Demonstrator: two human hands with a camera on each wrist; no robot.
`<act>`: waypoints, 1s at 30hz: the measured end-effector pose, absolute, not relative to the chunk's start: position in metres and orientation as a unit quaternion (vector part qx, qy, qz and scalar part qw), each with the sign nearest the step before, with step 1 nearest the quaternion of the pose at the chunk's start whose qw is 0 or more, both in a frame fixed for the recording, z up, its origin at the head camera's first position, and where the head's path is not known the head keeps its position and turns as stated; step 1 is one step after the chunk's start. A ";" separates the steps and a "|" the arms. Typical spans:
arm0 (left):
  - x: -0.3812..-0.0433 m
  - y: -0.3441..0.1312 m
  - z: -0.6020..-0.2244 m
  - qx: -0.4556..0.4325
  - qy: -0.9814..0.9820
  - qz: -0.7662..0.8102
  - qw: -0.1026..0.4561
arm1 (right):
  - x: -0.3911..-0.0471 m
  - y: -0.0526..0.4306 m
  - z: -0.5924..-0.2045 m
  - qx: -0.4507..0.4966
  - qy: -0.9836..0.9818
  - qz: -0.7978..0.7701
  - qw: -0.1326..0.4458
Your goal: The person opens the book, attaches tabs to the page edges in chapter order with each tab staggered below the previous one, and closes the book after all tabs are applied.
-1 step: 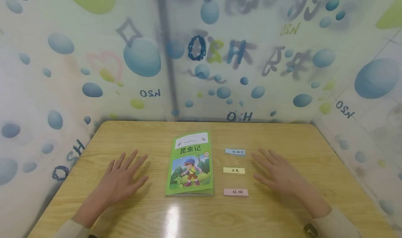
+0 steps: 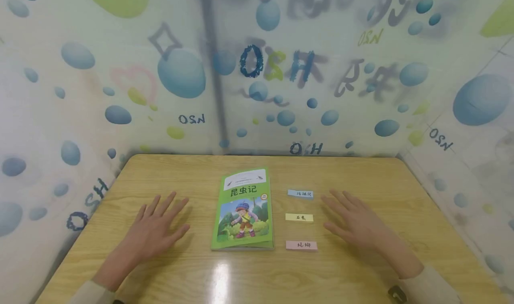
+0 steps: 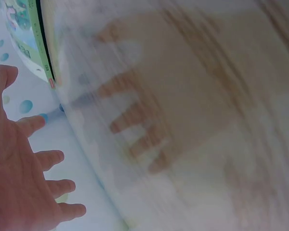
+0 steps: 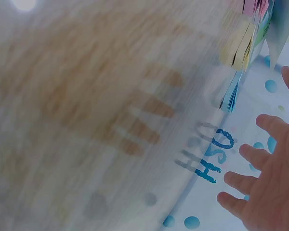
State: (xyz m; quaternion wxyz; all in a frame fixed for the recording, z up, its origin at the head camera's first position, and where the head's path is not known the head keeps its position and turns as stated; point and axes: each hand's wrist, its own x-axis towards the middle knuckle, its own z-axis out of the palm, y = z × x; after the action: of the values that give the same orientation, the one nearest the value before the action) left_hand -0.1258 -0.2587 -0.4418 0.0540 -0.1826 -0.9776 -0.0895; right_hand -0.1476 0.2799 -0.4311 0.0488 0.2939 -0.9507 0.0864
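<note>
A green paperback book (image 2: 242,217) with a cartoon child on its cover lies face up, its lower right cover corner slightly lifted. To its right, small pads of sticky notes lie in a column: blue (image 2: 300,194), yellow (image 2: 299,217) and pink (image 2: 301,245), each with handwriting. My left hand (image 2: 154,230) is left of the book, fingers spread, palm down and holding nothing. On the other side, my right hand (image 2: 357,223) is spread just right of the pads, touching none of them. Both wrist views show the left palm (image 3: 19,173) and right palm (image 4: 274,192) raised above the tabletop.
The wood-grain table (image 2: 172,281) is glossy and reflects the hands and a bright light. Its rounded far edge meets a wall (image 2: 341,50) painted with blue and green drops and letters. Side walls stand close to the left and right.
</note>
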 end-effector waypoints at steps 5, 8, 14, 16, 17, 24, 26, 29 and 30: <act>-0.128 -0.259 -0.442 -0.186 -0.977 -0.086 0.055 | -0.146 0.279 -0.433 0.294 -0.949 0.096 0.051; -0.129 -0.259 -0.441 -0.189 -0.976 -0.090 0.055 | -0.146 0.278 -0.434 0.293 -0.950 0.097 0.049; -0.132 -0.251 -0.436 -0.200 -0.973 -0.101 0.053 | -0.147 0.276 -0.433 0.295 -0.949 0.099 0.048; -0.132 -0.244 -0.434 -0.207 -0.970 -0.116 0.048 | -0.147 0.274 -0.432 0.299 -0.946 0.114 0.048; -0.132 -0.240 -0.433 -0.210 -0.969 -0.126 0.044 | -0.148 0.272 -0.431 0.302 -0.944 0.124 0.046; -0.135 -0.203 -0.431 -0.265 -0.948 -0.172 0.028 | -0.152 0.248 -0.426 0.320 -0.931 0.174 0.007; -0.135 -0.190 -0.432 -0.286 -0.943 -0.170 0.020 | -0.154 0.238 -0.426 0.325 -0.931 0.168 -0.009; -0.136 -0.175 -0.436 -0.312 -0.937 -0.159 0.011 | -0.155 0.222 -0.426 0.342 -0.926 0.157 -0.025; -0.137 -0.171 -0.437 -0.316 -0.936 -0.158 0.006 | -0.154 0.217 -0.426 0.350 -0.924 0.154 -0.025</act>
State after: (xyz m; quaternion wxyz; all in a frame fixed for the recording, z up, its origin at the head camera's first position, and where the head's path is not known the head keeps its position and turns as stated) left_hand -0.1366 -0.1708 -0.4372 0.0062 -0.3162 -0.9355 -0.1575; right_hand -0.1544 0.2172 -0.4263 -0.0254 0.3497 -0.9237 0.1542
